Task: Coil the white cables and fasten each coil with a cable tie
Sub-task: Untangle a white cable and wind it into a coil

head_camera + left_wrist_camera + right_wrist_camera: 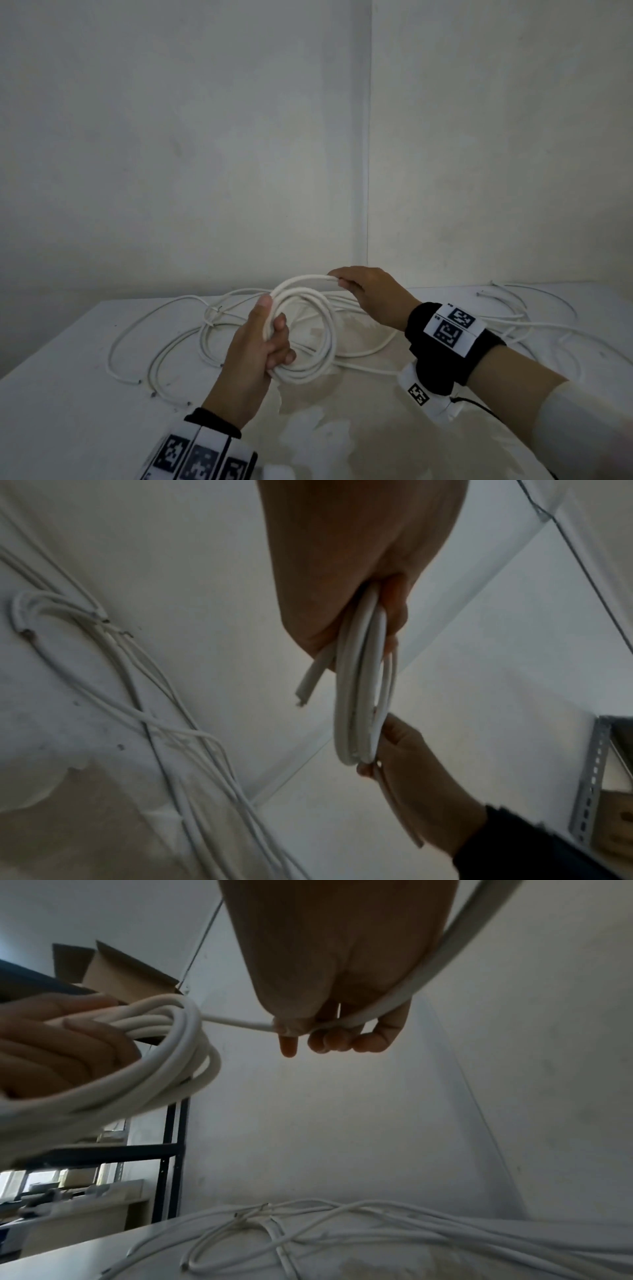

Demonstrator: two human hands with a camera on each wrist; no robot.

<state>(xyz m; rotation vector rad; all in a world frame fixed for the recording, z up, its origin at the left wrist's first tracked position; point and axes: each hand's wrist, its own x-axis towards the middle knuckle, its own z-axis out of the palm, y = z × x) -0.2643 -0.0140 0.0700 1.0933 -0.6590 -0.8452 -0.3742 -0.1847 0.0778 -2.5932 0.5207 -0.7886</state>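
The left hand [260, 346] grips a coil [305, 329] of white cable, fingers curled round it, while the right hand [373, 294] pinches its loose end.

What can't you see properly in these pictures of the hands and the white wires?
- Cable ties: none can be made out in any view.
- Coil: in the head view, the left hand covers where its loops are gripped.
- Right hand: in the head view, its back hides how the fingers hold the cable.
- Loose cables: too tangled to count.
- Shelf clutter: blurred in the right wrist view.
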